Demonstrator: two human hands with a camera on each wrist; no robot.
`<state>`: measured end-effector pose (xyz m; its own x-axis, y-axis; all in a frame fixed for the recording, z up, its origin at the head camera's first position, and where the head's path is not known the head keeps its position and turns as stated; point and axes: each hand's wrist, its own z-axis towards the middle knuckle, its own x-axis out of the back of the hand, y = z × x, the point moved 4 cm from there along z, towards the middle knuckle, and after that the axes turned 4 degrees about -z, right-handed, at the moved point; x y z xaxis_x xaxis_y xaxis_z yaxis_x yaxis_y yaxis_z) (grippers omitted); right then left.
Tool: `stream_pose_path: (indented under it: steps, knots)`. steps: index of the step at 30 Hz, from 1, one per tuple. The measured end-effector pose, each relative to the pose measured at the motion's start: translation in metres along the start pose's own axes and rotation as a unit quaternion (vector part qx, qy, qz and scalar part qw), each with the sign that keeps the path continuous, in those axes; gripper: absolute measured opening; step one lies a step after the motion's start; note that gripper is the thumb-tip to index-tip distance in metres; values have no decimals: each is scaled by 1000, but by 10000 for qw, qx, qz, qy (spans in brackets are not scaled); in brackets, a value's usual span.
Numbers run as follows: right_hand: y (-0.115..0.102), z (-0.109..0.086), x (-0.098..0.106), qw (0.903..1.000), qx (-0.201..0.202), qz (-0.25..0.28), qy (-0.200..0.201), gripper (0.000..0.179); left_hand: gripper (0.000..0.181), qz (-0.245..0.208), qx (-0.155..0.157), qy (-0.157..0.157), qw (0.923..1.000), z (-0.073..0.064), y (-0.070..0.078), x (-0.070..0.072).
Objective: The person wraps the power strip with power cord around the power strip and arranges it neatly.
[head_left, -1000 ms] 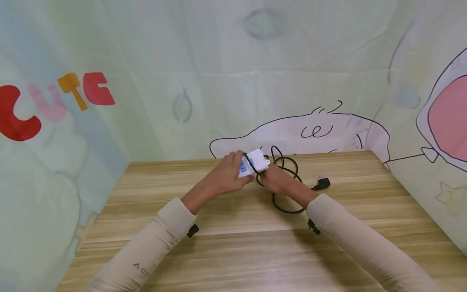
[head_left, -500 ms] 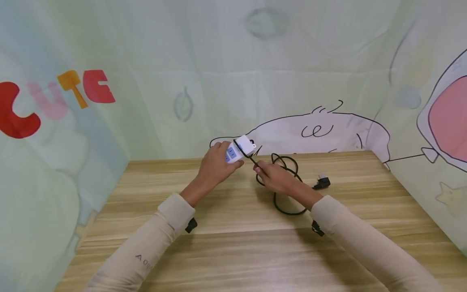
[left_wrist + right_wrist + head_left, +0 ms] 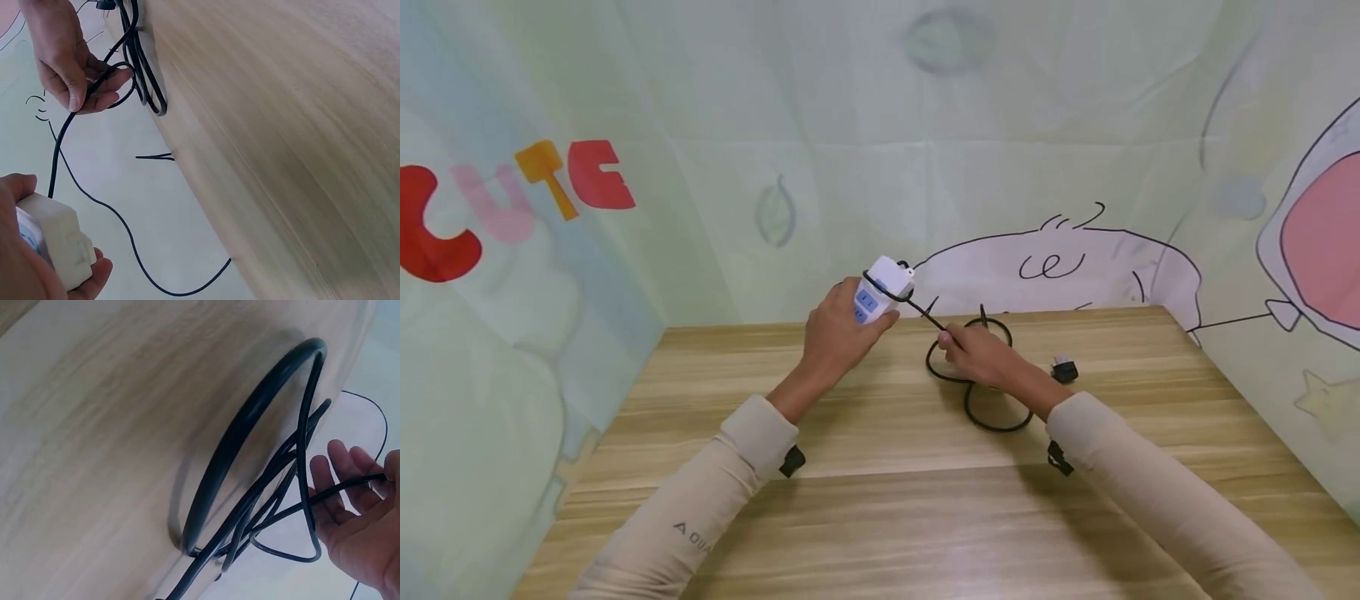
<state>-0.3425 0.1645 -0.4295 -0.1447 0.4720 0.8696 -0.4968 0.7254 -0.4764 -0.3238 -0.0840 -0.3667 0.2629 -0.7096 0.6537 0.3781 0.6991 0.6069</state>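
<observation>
My left hand (image 3: 837, 333) grips a white power strip (image 3: 892, 273) with blue socket faces, raised above the table near its back edge. A black cord (image 3: 927, 315) passes round the strip's upper end. Between thumb and fingers, my right hand (image 3: 988, 357) pinches this cord a short way from the strip. In the left wrist view, the stretch of cord between the strip (image 3: 62, 240) and my right hand (image 3: 62, 62) is slightly bowed. More cord hangs in loose loops (image 3: 231, 434) below and beside the right hand. My palm hides part of the strip.
The black plug (image 3: 1064, 369) lies on the wooden table (image 3: 880, 533), right of the cord loops. A printed curtain (image 3: 850, 150) stands behind the table's back edge and along both sides. Small black devices (image 3: 792, 460) show at both cuffs.
The left hand has raised the power strip and moved it leftward. My right hand has drawn away from the strip, and the cord between them is now longer.
</observation>
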Motion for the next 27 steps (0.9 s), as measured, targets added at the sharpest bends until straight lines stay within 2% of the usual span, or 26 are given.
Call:
stream_pose_path:
  steps: [2, 3, 7, 10, 14, 18, 20, 23, 27]
  knots:
    - [0, 1, -2, 9999, 84, -121, -40, 45, 71, -30, 34, -31, 10000, 0, 1, 1]
    - [-12, -2, 1, 9996, 32, -268, -112, 36, 71, -23, 55, -55, 10000, 0, 1, 1]
    - [-20, -3, -7, 9944, 567, -862, -231, 24, 72, 195, 139, -129, 9996, -1, 1, 0]
    - [-28, -6, -12, 9865, 862, -1363, -268, 21, 69, 628, 61, -133, 9979, -1, -1, -2]
    - [-38, -11, -12, 9809, 911, -1686, -321, 19, 62, 1250, -68, -92, 9921, -4, -5, -3]
    - [-45, -16, -10, 9732, 1096, -2004, -253, 17, 54, 1691, 1, -184, 9854, -5, -10, -4]
    - [-48, -18, -9, 9651, 1297, -2271, -103, 15, 52, 1958, 57, -387, 9799, -5, -10, -5]
    - [-51, -22, -7, 9484, 1638, -2706, 203, 14, 50, 2360, 125, -885, 9676, -5, -10, -7]
    - [-54, -26, -4, 9170, 2060, -3364, 597, 14, 50, 2667, 199, -1625, 9498, -7, -10, -8]
